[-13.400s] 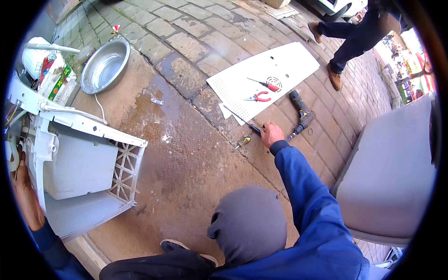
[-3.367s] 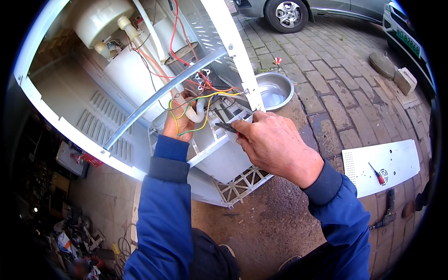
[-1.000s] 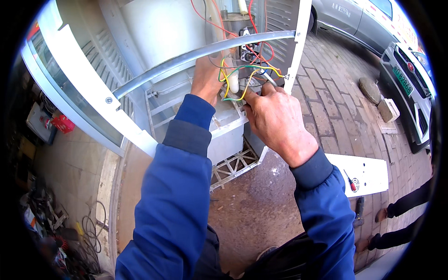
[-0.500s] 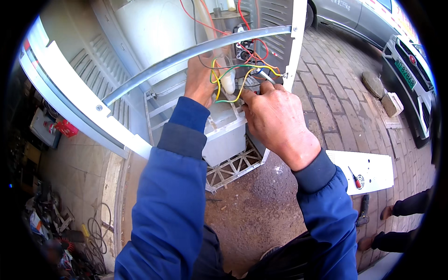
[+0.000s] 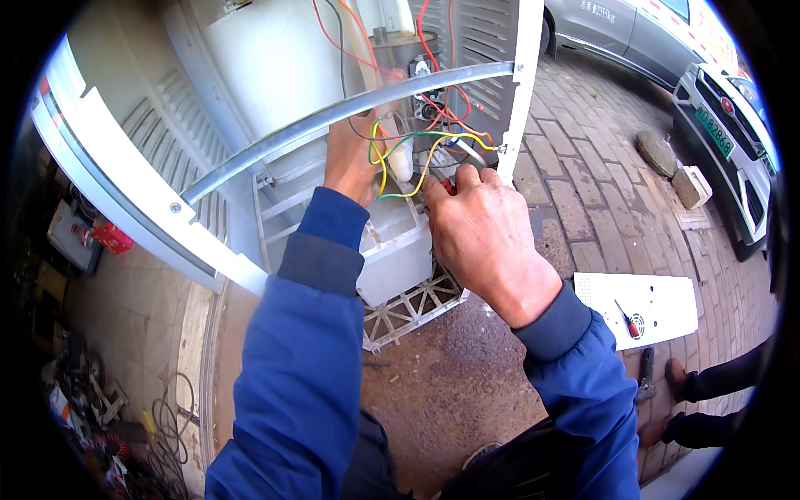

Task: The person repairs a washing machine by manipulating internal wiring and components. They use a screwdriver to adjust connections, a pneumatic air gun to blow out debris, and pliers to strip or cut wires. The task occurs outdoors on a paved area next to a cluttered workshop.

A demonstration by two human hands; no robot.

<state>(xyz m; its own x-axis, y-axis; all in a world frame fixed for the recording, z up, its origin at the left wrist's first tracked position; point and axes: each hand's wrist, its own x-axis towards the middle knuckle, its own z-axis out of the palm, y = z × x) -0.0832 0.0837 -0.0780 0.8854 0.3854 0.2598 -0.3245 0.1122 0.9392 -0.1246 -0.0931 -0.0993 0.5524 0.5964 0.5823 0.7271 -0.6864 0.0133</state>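
Observation:
Inside an open white metal cabinet, both of my hands work low among loose wires. My left hand reaches under the curved metal crossbar, beside a whitish hose with a rounded end; its fingertips are hidden. My right hand is closed near the cabinet's right post, with a bit of a red-handled tool showing at its fingers; the tool's kind is not clear. Yellow-green wires loop between the hands, one ending at the post. Red wires hang above, near a metal cylinder.
Below the hands sits a pale box over a lattice base. A white panel bearing a red-handled screwdriver lies right on the paving. Another person's legs and parked vehicles are also right.
The view has shifted slightly, so the cabinet sits a little lower and further left. My right hand has turned slightly, and a red piece now shows at its fingers. The left hand stays behind the crossbar.

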